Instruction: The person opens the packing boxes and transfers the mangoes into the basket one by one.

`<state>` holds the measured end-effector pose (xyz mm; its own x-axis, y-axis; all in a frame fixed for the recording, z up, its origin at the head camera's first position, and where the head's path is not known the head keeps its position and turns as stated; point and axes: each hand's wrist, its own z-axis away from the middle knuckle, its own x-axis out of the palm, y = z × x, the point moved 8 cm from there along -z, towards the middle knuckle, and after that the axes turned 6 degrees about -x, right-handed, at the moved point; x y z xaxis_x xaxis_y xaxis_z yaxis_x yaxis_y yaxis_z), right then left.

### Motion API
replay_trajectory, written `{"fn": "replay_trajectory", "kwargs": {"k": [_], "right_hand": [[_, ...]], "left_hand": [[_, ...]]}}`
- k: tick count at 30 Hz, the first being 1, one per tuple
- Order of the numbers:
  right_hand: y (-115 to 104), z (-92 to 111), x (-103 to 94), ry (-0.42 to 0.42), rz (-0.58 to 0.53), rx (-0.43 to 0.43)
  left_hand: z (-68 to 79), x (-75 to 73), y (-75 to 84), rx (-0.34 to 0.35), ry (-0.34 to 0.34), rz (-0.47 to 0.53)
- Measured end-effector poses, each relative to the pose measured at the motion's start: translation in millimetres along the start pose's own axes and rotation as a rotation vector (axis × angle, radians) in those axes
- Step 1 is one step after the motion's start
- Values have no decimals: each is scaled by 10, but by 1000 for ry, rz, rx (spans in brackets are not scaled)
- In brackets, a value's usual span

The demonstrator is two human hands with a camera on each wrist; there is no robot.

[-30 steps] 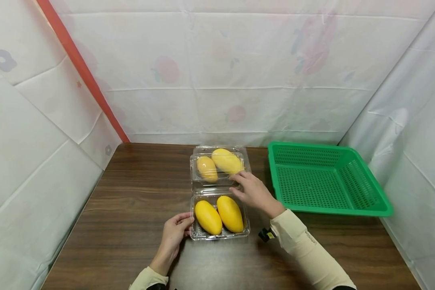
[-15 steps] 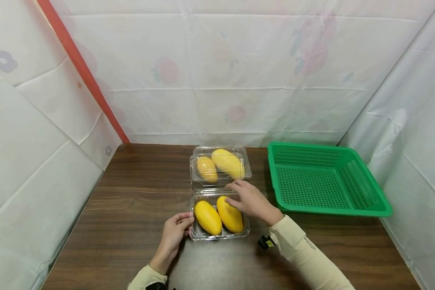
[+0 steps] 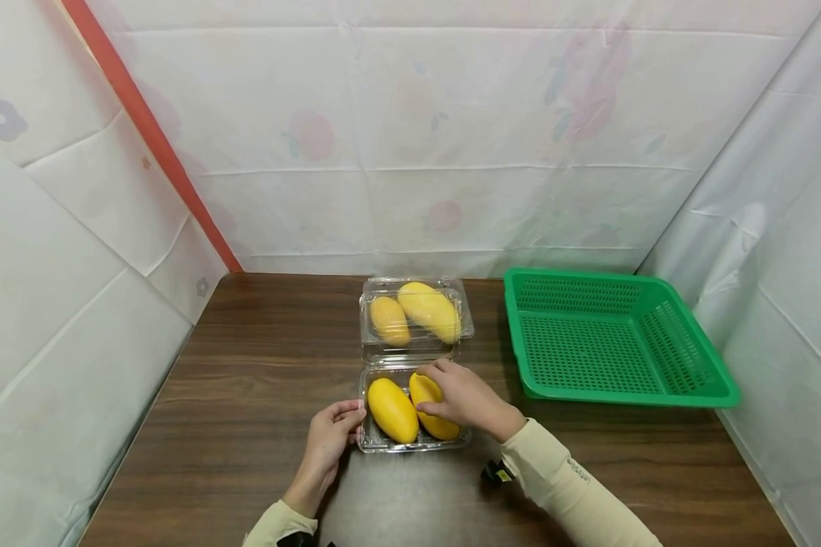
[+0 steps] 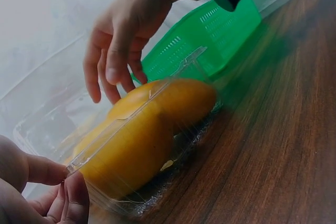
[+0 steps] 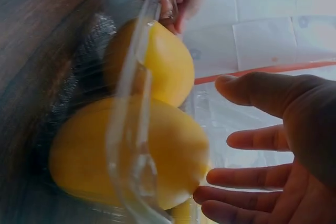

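Note:
A clear plastic clamshell box (image 3: 410, 448) lies open on the table, with a left mango (image 3: 392, 410) and a right mango (image 3: 424, 389) side by side in its base. My left hand (image 3: 328, 437) pinches the box's left rim between thumb and fingers, as the left wrist view also shows. Over the right mango is my right hand (image 3: 467, 396), covering part of it. In the right wrist view its fingers (image 5: 252, 177) are spread and fairly straight, fingertips right at the mango's upper side. The raised lid (image 3: 410, 355) tilts away behind the base.
Behind the lid, two more mangoes show through the plastic, a smaller one (image 3: 390, 320) and a larger one (image 3: 429, 310). A green perforated basket (image 3: 629, 399) stands at the right with nothing in it. White sheeting (image 3: 506, 205) walls the wooden table (image 3: 260, 365).
My right hand has come down and toward me from the lid to the right mango. My left hand stays at the box's rim.

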<state>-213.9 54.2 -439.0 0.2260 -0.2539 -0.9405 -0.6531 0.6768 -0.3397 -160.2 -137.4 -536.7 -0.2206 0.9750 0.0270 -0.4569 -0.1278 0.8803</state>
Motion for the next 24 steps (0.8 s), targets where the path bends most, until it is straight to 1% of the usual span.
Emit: {"fn": "replay_trajectory", "kwargs": {"k": [5,8,13,18,22,24], "right_hand": [[19,0,85,-31,42,25],[28,-3,137,-48,64,25],[33,-10,177,-53,56,36],[32,-18,235,-94,46,76],[4,-11,330,-131,87,83],[-11,-5,359,-133,111,76]], "left_hand": [[6,4,1,2,4,12],[13,4,4,5,6,14],[24,-1,4,2,5,5],[27,-1,3,-1,2,-3],[35,0,12,-1,3,-3],[41,2,16,-2,2,-4]]}}
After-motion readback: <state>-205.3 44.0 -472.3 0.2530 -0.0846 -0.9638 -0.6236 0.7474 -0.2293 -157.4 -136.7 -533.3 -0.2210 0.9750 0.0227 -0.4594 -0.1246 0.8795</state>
